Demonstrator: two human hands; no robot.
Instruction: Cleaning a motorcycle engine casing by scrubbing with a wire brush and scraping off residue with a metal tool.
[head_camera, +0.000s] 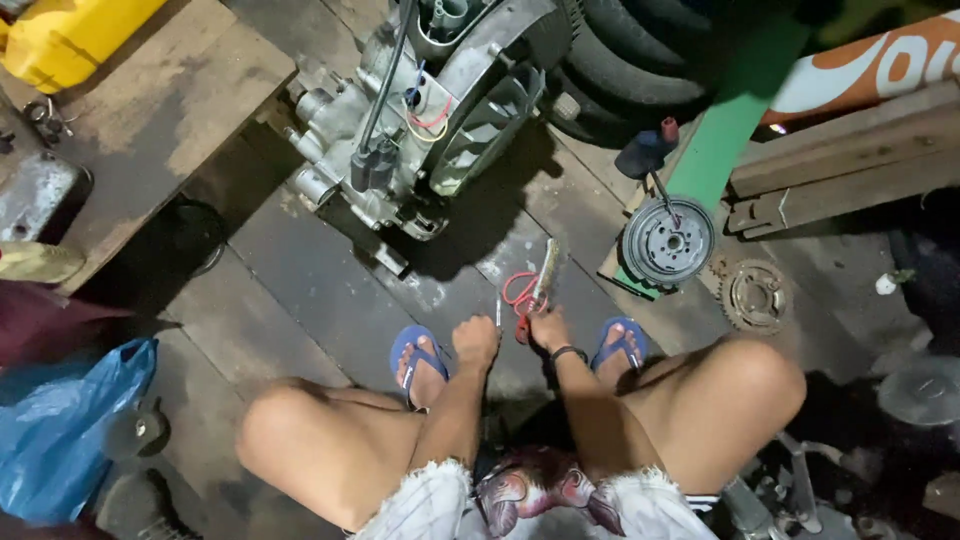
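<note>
I sit low with both knees spread and my feet in blue sandals on a dark plank floor. My left hand (476, 342) is closed around a thin metal rod (498, 312) that points away from me. My right hand (548, 328), with a dark band at the wrist, grips red-handled scissors (522, 293) beside a long pale brush-like tool (546, 272) lying on the floor. Whether that hand also touches the pale tool is unclear. A grey motor engine block (420, 110) with wires lies on the floor just beyond my hands.
A round metal clutch-like part (668, 242) and a rusty sprocket (755, 296) lie at the right. Black tyres (640, 60), a green post (735, 120) and wooden boards stand behind. A blue plastic bag (65, 430) is at the left, a yellow container (70, 35) at the top left.
</note>
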